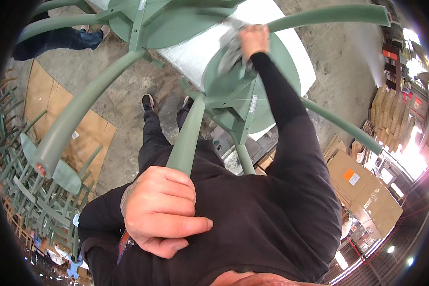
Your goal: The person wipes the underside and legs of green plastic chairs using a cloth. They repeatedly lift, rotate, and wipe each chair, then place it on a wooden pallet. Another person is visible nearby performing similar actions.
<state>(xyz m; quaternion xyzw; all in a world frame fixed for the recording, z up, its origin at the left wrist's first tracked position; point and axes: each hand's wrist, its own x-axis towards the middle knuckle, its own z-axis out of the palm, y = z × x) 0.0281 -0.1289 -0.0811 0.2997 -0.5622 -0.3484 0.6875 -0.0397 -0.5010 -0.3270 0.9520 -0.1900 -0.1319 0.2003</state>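
Observation:
A green piece of furniture, perhaps a stool or chair, lies upside down in front of me, its rounded underside (286, 71) and splayed legs facing up. My left hand (162, 209) is closed round the end of its nearest leg (187, 138), close to my chest. Farther out, my right hand (255, 40) grips a grey cloth (231, 52) against the underside, beside the base of the far right leg (329, 16). Motion blurs this hand and the cloth slightly. A crossed frame (229, 102) with a small white label joins the legs.
Another upturned green piece (176, 28) stands at far left, its long leg (86, 105) reaching toward me. Both rest on a white covered surface (195, 52). A person's legs (57, 40) show behind it. Stacked green chair frames (38, 190) fill the left; cardboard boxes (362, 186) stand right.

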